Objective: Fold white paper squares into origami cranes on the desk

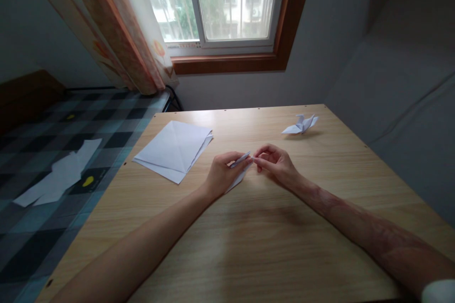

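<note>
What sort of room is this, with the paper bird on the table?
It's probably a bedroom. There's what looks like a bed with a checked cover on the left, a flowery curtain by the window, and a wooden table close by.

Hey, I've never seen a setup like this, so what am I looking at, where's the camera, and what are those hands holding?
There's no machine here, just one person's two bare hands. The single picture comes from a camera worn on the head, looking forward and down.

The left hand holds a small piece of folded paper, and the right hand has its fingertips at the paper's end, near the other hand's thumb.

On the wooden table, white paper sheets lie to the left, and a folded paper bird sits at the far right. Beyond the table's left edge, more paper pieces lie on a checked bedspread.
</note>
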The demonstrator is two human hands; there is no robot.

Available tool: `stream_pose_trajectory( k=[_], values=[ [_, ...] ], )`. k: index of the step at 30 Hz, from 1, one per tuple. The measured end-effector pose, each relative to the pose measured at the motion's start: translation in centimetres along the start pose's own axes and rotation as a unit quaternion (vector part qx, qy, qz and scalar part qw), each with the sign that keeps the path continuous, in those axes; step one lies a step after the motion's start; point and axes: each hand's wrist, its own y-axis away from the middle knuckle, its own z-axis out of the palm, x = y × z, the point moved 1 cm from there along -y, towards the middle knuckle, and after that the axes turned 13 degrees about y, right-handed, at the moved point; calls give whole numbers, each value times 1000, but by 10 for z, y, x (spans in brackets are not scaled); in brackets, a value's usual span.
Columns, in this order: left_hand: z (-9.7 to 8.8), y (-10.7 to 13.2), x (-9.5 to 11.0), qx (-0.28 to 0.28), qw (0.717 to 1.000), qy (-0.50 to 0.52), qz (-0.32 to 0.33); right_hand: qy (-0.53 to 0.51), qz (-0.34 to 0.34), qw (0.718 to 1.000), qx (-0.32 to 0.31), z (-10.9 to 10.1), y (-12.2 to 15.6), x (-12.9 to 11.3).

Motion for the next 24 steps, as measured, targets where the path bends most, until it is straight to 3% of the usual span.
stream_pose_trajectory(
  k=[12, 17, 24],
  values=[
    [0, 0, 2, -6, 999, 37, -39, -22, 33, 999, -14, 0, -2, -4],
    [-2, -4, -1, -15, 996, 65, -53, 50, 19, 998, -21, 4, 2, -6],
    [-2, -5, -3, -32, 993, 88, -68, 118, -3, 993, 18, 4, 4, -11]
  ],
)
